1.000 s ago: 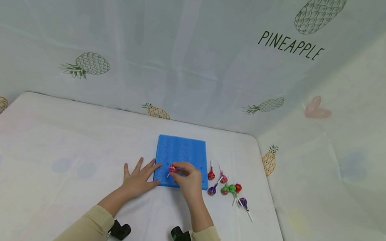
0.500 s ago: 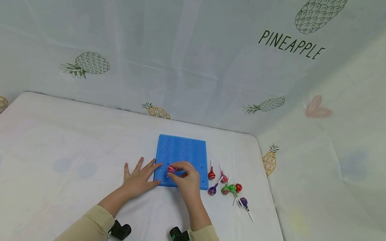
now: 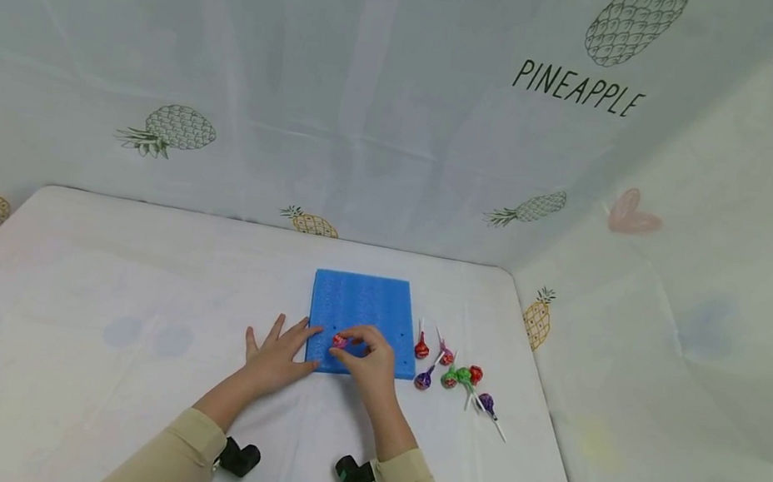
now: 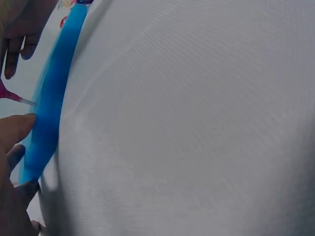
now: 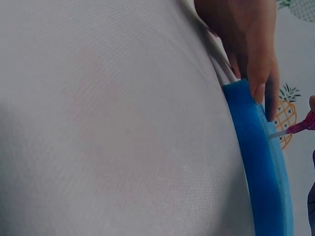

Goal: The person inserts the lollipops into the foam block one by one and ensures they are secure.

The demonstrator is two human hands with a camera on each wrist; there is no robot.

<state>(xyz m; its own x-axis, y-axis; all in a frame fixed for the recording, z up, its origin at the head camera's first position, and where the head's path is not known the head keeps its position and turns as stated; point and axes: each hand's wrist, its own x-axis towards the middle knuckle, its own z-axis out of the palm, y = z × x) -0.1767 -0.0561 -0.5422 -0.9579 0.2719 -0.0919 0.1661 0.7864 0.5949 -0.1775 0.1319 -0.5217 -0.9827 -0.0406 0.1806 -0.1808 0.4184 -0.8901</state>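
A blue foam board (image 3: 358,296) lies on the table, with small holes in its near part. My left hand (image 3: 274,362) is spread, its thumb and fingers resting on the board's left side and front corner. Over the board, my right hand (image 3: 373,365) pinches a red-pink lollipop (image 3: 338,341) between thumb and forefinger. In the right wrist view, the white stick (image 5: 279,133) of this lollipop points down with its end at the top face of the board (image 5: 256,162). How deep the stick sits I cannot tell. Most of the right hand is out of that view.
Several wrapped lollipops lie right of the board: a red one (image 3: 421,349), a purple one (image 3: 422,381), a green one (image 3: 450,379) and others. White cloth with pineapple prints (image 3: 180,127) hangs behind the white-covered table (image 3: 124,267).
My right hand has shifted slightly left with the lollipop, whose stick, seen earlier slanting below the candy, is now hidden in the head view. The left hand stays in place.
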